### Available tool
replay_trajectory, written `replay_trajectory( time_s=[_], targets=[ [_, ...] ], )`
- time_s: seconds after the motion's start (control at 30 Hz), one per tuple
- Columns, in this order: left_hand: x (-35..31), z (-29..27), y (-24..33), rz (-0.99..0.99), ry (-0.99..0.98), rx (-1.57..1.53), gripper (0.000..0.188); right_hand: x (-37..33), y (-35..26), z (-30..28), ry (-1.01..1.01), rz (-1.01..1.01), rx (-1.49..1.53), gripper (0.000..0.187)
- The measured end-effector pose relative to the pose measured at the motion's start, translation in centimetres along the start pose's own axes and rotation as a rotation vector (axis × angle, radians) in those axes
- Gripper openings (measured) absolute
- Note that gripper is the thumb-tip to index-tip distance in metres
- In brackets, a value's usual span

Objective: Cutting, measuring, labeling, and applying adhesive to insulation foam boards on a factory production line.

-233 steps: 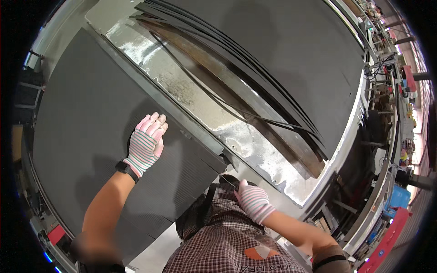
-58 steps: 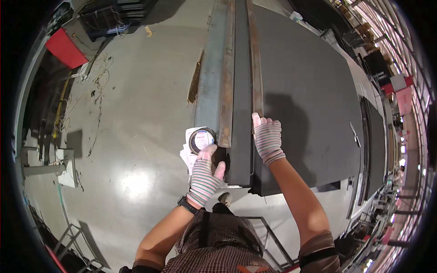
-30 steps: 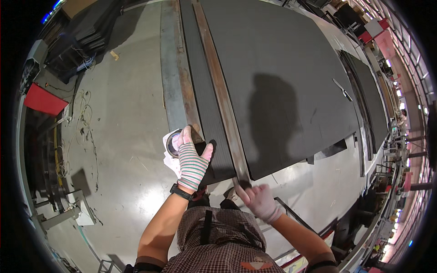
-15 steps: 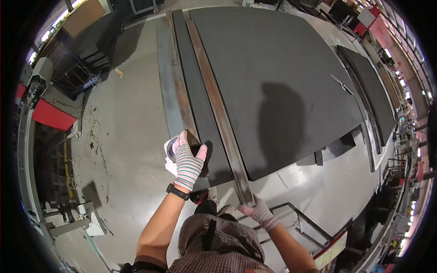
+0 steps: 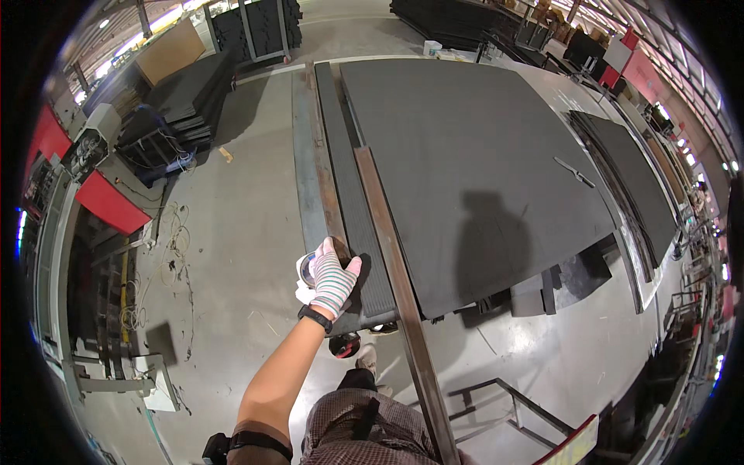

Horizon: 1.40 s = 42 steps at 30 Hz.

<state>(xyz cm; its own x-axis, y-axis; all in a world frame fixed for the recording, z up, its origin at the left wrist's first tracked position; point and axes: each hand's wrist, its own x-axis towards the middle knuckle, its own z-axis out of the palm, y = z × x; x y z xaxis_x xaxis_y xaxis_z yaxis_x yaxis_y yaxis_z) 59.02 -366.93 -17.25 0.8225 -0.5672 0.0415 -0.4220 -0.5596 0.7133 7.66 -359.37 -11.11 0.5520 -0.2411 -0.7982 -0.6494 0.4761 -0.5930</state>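
Note:
My left hand [image 5: 333,283], in a striped knit glove, is at the near end of a long rusty metal bar [image 5: 319,143] along the table's left side. Its fingers and thumb straddle the bar's end, closed about it; the contact underneath is hidden. Right beside the fingers lies a round ring-shaped roll [image 5: 308,268] with white paper under it. A second long metal bar [image 5: 390,248] lies over the left part of a dark grey sheet [image 5: 457,116]. Its near end sticks out past the sheet, down beside my body. My right hand is out of sight.
A ribbed dark strip [image 5: 353,194] runs between the bars. Farther right on the sheet lies a slim tool with a handle [image 5: 575,172]. A black metal frame [image 5: 511,403] stands at the lower right. Stacked dark sheets [image 5: 186,97] and loose cables [image 5: 177,236] are at the left.
The second metal bar has slid toward me, its far end now well short of the sheet's far edge. My right hand has left the view. The left hand keeps its place on the first bar.

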Motion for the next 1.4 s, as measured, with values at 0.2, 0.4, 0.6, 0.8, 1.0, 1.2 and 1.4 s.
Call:
replay_trajectory(
  time_s=[0.2,0.4,0.6,0.8,1.0,1.2,1.4],
  targets=[
    [0.9,0.8,0.2,-0.046,-0.005,0.101,0.084,13.5,-6.7,-1.2,0.068,-0.202,0.002,0.082],
    [4.4,0.4,1.5,-0.066,0.112,0.010,0.074,14.3,-10.2,-1.9,0.097,-0.163,-0.052,0.078],
    [13.0,0.3,-0.5,-0.215,0.067,-0.002,0.073,3.0,-6.9,-1.4,0.140,-0.324,-0.051,0.053],
    [18.4,-0.1,0.8,-0.336,-0.001,-0.345,0.087,-5.1,-4.9,-0.8,0.340,0.096,0.195,0.052],
    [22.2,-0.7,-5.5,-0.522,-0.182,-1.068,0.091,-7.7,-4.8,-0.2,0.496,0.252,0.364,0.052],
    [19.8,2.7,0.2,-0.272,-0.187,-0.513,0.092,-8.9,-5.7,-0.2,0.658,0.292,0.461,0.051],
    [17.1,4.0,4.2,-0.244,-0.029,-0.524,0.070,-9.3,-6.4,-4.3,0.809,0.167,0.579,0.051]
  ],
)
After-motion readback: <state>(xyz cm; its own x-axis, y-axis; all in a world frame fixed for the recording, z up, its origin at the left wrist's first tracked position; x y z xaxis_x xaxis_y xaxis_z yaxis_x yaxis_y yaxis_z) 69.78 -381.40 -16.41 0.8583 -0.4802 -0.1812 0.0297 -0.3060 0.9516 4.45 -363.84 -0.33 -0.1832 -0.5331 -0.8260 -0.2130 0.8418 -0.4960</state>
